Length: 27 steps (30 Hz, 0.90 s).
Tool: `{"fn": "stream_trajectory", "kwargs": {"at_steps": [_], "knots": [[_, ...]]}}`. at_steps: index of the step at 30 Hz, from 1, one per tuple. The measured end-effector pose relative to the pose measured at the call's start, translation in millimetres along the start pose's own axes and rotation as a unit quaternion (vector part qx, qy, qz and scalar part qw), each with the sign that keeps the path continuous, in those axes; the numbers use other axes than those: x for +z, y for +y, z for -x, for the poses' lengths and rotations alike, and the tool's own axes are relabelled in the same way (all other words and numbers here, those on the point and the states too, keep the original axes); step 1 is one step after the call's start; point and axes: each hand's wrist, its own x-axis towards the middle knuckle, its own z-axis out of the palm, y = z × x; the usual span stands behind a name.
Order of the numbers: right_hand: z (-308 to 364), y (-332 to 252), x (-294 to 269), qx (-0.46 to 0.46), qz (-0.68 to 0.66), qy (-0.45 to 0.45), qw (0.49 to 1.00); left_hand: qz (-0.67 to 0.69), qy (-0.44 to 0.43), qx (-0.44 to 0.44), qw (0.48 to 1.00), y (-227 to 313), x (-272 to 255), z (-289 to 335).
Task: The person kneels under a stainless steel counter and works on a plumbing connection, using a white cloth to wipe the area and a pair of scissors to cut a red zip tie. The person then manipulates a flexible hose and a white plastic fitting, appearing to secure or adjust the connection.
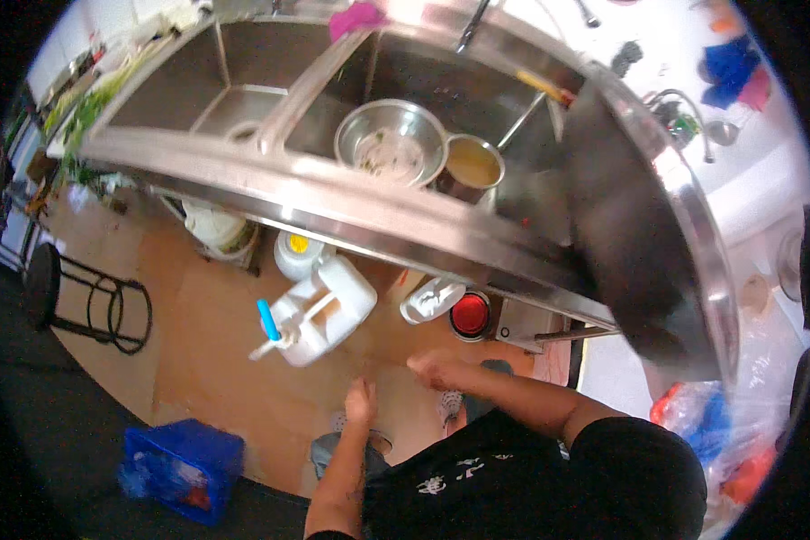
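Note:
My left hand (362, 400) hangs over the brown floor in front of my body, fingers curled in, with nothing seen in it. To its right, my right hand (434, 370) is also loosely closed, and nothing shows in it. The two hands are apart and touch no object. Nearest to them on the floor are a big white plastic jug (349, 292) with a blue-and-white pump top (269, 322) and a white scoop-like container (433, 300). A round red-topped container (470, 314) stands beside that container. Inside the steel sink (288, 175) sit a metal basin (391, 112) and a metal pot (473, 162) of yellowish liquid.
A large steel lid or pan (639, 216) leans at the sink's right end. Leafy greens (85, 121) lie at the far left. A black stool (112, 310) and a blue bin (184, 463) stand left on the floor. Plastic bags (720, 432) are at the right.

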Motion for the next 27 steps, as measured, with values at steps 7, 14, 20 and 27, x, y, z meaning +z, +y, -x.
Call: {"fn": "stream_trajectory", "kwargs": {"at_steps": [7, 14, 20, 27], "knots": [[107, -197, -5, 0.103, 0.375, -0.073, 0.918, 0.067, 0.106, 0.162, 0.979, 191, -176, 35], [212, -387, -40, 0.056, 0.295, 0.05, 0.953, 0.013, 0.193, 0.406, 0.893, 384, -306, -15], [277, -454, -77, 0.005, 0.24, 0.125, 0.963, -0.186, 0.135, 0.356, 0.906, 422, -309, -92], [303, -485, -172, -0.069, 0.346, 0.253, 0.901, -0.272, 0.141, 0.288, 0.907, 422, -295, -125]]}}
